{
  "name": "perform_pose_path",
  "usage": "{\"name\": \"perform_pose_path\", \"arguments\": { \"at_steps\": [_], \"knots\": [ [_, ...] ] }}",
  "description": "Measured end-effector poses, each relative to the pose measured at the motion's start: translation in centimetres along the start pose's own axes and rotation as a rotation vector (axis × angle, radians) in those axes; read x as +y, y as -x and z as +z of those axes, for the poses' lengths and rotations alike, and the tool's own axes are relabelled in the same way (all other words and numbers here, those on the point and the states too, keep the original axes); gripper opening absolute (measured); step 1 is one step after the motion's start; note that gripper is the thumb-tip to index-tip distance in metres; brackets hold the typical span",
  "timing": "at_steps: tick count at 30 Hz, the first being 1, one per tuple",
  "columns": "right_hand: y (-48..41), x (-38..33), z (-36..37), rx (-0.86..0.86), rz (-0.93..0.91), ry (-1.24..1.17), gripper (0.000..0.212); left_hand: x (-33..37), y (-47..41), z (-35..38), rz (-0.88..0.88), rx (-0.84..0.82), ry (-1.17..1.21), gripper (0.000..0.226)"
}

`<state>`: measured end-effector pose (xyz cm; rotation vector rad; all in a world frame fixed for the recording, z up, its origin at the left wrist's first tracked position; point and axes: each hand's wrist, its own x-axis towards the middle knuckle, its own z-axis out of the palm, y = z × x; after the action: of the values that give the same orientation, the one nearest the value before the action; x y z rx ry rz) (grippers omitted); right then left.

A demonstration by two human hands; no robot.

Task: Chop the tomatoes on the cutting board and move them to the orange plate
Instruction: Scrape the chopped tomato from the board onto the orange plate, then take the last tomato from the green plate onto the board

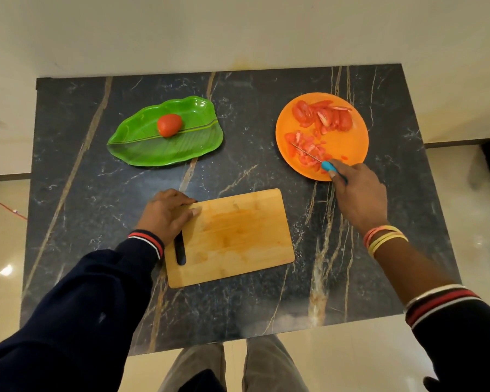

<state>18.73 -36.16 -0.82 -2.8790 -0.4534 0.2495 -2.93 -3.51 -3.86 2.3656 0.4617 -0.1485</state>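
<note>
Right hand (pixel 357 193) clamped round the knife (pixel 314 158) handle, blade lying across the chopped pieces (pixel 323 117). Left hand (pixel 164 213) grips the board (pixel 238 236) at its left corner, thumb on top.

Risks, big to small:
- Slick stone worktop (pixel 96 193), so the bare, juice-stained board could skid under the next cut if that grip eases.
- Shallow green plate (pixel 142 142), so its load may roll out when reached for.
- Orange plate (pixel 351 154) unheld: a hard scrape w/ the blade may shove it or flick bits over the rim.
- One whole tomato (pixel 169 125) on the green plate, round, prob. rolls under the blade.
</note>
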Motion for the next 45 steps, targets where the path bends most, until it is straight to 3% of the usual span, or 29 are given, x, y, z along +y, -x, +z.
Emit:
{"name": "perform_pose_path", "arguments": {
  "at_steps": [8, 12, 16, 20, 30, 34, 39, 42, 45],
  "knots": [
    [0.2, 1.6, -0.5, 0.06, 0.098, -0.132, 0.037, -0.1, -0.5, 0.4, 0.038, 0.027, 0.029, 0.015],
    [1.0, 2.1, 0.2, -0.013, 0.091, -0.16, 0.037, 0.4, -1.0, 0.2, 0.031, 0.068, 0.068, 0.017],
    [-0.1, 1.5, 0.1, 0.064, 0.102, -0.252, 0.038, 2.1, -1.8, -0.4, 0.063, 0.112, 0.088, 0.024],
    [-1.4, 0.8, 0.0, 0.005, 0.079, -0.169, 0.037, 2.7, -2.8, -0.3, 0.069, 0.093, 0.099, 0.039],
    [-0.4, 0.8, -0.1, -0.005, 0.049, -0.173, 0.039, 2.8, -3.4, -0.8, 0.059, 0.143, 0.114, 0.027],
    [0.5, 0.3, -0.5, 0.082, 0.146, -0.391, 0.037, 2.6, -3.4, -1.9, -0.016, 0.174, 0.152, 0.029],
    [2.8, -2.0, -0.1, 0.097, 0.3, -0.877, 0.029, -1.0, -9.2, -5.8, -0.096, 0.434, -0.042, 0.037],
    [5.4, -5.4, 0.3, 0.006, 0.298, -0.986, 0.029, -1.6, -13.5, -7.1, -0.077, 0.274, -0.278, 0.06],
    [8.1, -8.8, 1.7, -0.083, 0.301, -1.058, 0.028, -1.4, -16.3, -6.8, -0.044, 0.039, -0.396, 0.06]
  ]
}}
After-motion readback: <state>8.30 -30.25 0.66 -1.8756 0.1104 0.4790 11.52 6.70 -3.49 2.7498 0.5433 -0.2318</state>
